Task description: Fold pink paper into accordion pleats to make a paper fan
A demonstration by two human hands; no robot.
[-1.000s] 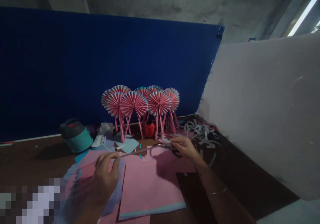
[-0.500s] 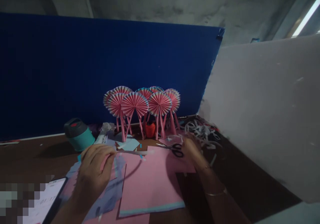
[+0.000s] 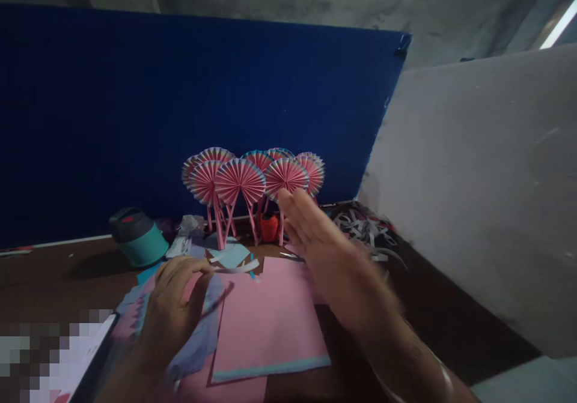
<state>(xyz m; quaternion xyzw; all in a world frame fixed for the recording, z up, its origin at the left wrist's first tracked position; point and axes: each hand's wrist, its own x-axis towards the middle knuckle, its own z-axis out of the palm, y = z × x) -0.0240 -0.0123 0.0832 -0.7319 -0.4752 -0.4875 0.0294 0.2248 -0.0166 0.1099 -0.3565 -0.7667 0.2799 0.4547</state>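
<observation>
My left hand pinches one end of a thin white paper strip that curves out to the right above a stack of pink paper sheets. My right hand is lifted above the sheets with its fingers stretched out and holds nothing; it is smeared by motion. It covers the spot where the scissors lay. Behind the sheets, a cluster of several round pink paper fans on pink stems stands against a blue board.
A teal jar with a dark lid sits at the back left. A small orange object stands among the fan stems. Curled paper offcuts pile up at the right, beside a white board. A phone lies at the lower left.
My right hand has let go of the scissors, laid them on the paper, and risen open toward the middle. The cut strip stays pinched in my left hand.
</observation>
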